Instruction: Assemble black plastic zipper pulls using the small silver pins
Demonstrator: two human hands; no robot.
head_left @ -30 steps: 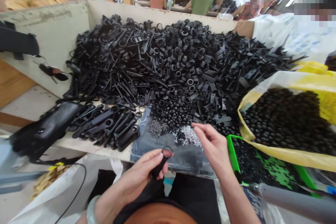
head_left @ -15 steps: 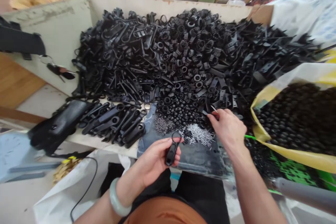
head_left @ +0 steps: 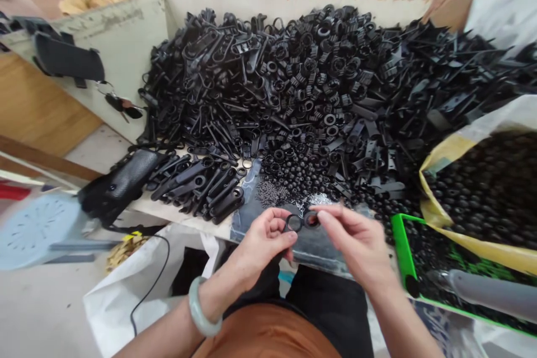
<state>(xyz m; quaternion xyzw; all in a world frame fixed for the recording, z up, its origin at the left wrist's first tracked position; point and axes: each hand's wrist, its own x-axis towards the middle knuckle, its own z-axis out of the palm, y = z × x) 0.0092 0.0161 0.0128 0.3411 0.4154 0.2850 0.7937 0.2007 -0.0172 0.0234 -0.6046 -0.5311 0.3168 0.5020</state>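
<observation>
Head view. Left hand (head_left: 264, 249): left fingers (head_left: 282, 217) curled and nearly closed, pinching a black plastic ring (head_left: 293, 223). Right hand (head_left: 356, 246): right fingers (head_left: 325, 213) extended, slightly parted, tips at a dark ring (head_left: 311, 219) just beside the first; whether they grip it, cannot tell. Left wrist: jade bangle (head_left: 200, 307). Beyond the fingers: heap of black plastic parts (head_left: 268, 95). Right of the fingers: yellow sack (head_left: 436, 207) of black beads (head_left: 482, 190); green tray (head_left: 399, 246).

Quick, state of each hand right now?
Left hand: closed on a black plastic ring.
Right hand: fingertips at a second black ring, grip unclear.
</observation>
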